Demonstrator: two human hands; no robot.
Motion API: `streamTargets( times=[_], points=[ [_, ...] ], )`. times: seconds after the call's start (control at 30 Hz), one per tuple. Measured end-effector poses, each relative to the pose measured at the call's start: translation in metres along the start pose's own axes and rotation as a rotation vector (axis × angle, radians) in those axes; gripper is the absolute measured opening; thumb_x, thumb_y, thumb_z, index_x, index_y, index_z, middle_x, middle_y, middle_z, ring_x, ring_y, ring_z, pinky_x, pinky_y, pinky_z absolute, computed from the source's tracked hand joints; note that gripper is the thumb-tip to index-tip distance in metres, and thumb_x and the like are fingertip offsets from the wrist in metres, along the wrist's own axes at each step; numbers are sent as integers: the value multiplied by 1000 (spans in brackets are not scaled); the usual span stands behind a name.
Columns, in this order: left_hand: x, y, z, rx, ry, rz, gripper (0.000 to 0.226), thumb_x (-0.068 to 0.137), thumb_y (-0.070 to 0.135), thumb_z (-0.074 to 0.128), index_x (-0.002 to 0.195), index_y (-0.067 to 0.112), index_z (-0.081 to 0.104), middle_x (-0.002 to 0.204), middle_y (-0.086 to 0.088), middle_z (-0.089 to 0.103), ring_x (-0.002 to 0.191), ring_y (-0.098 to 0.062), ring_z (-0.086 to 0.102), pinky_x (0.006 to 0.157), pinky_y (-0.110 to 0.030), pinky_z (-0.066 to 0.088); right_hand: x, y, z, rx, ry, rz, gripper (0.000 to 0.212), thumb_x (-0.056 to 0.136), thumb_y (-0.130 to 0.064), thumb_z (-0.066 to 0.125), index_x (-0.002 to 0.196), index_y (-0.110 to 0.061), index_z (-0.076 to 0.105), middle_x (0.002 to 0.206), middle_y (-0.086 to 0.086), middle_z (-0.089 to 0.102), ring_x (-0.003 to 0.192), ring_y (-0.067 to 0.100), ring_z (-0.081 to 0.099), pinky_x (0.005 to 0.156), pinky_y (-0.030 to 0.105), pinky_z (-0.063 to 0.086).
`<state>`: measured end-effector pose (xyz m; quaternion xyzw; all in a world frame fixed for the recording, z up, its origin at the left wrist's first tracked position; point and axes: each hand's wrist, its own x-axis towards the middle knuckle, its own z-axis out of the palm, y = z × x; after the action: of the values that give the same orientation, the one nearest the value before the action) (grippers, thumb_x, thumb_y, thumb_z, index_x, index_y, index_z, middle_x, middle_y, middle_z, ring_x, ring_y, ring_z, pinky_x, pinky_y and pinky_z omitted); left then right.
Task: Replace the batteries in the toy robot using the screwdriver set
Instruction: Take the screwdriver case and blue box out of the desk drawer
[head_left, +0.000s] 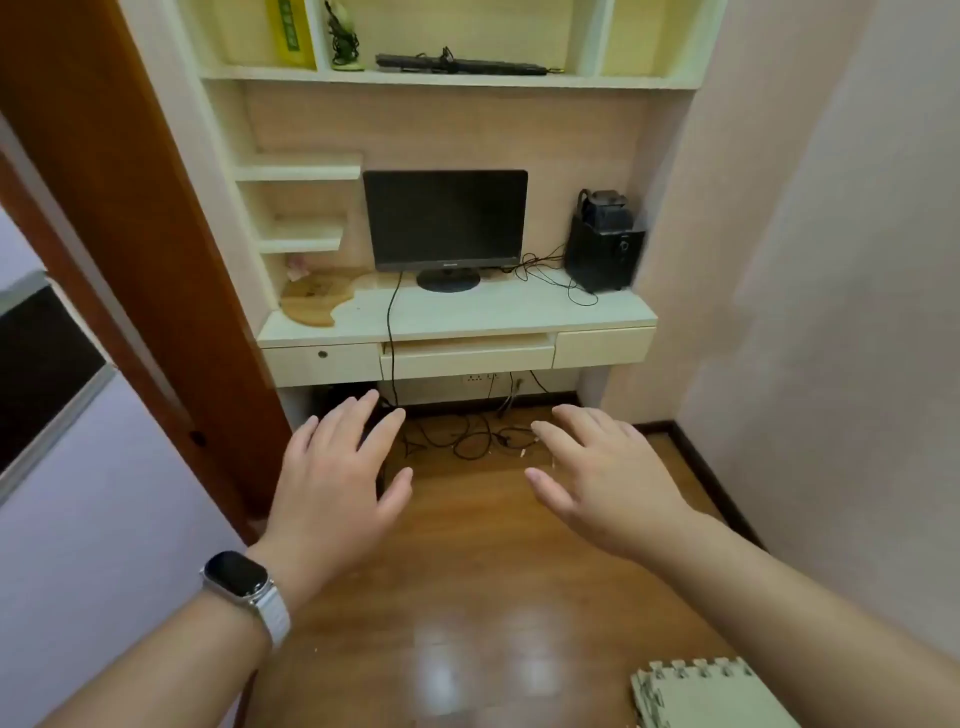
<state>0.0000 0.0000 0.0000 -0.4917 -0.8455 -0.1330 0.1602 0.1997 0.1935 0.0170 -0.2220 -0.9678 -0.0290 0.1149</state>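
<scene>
My left hand and my right hand are stretched out in front of me, palms down, fingers spread, holding nothing. They hover above a wooden floor, side by side and apart. A watch with a pale strap is on my left wrist. No toy robot, screwdriver set or batteries can be seen in this view.
A cream desk with drawers stands ahead, carrying a black monitor, a black speaker and a wooden board. Tangled cables lie on the floor under it. A brown door frame is left, a foam mat bottom right.
</scene>
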Motion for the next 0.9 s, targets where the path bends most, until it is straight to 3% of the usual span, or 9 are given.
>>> streamTargets(
  times=[0.17,0.4,0.53,0.7,0.9],
  points=[
    [34,3,-1,-3,0,28,59,88,46,51,139,18,56,144,-10,53,134,-29,49,111,-53,37,16,23,-9,-35,28,67,56,92,-58,34,134,-25,53,136,1,53,126,21,47,99,37,41],
    [112,49,18,-27,2,160,58,89,49,48,137,18,57,144,-11,53,133,-30,50,109,-51,39,27,99,-20,-65,99,167,55,91,-57,35,128,-23,57,129,3,58,120,24,54,94,38,46],
    [162,90,45,-18,-32,241,60,90,52,40,138,19,56,146,-11,52,134,-29,49,110,-50,39,33,155,-11,-79,70,234,55,92,-57,34,130,-23,56,130,3,58,121,23,53,95,38,45],
    [225,146,82,3,-61,256,58,90,51,48,140,23,54,150,-8,49,137,-28,46,113,-49,35,55,232,4,-33,60,279,59,92,-58,28,133,-24,54,134,4,56,124,24,51,99,40,44],
    [303,210,117,62,-102,250,63,90,56,37,141,24,55,149,-8,51,136,-27,47,112,-46,34,91,336,18,-17,81,260,53,89,-55,39,124,-21,61,124,6,61,115,28,57,94,41,47]
  ],
)
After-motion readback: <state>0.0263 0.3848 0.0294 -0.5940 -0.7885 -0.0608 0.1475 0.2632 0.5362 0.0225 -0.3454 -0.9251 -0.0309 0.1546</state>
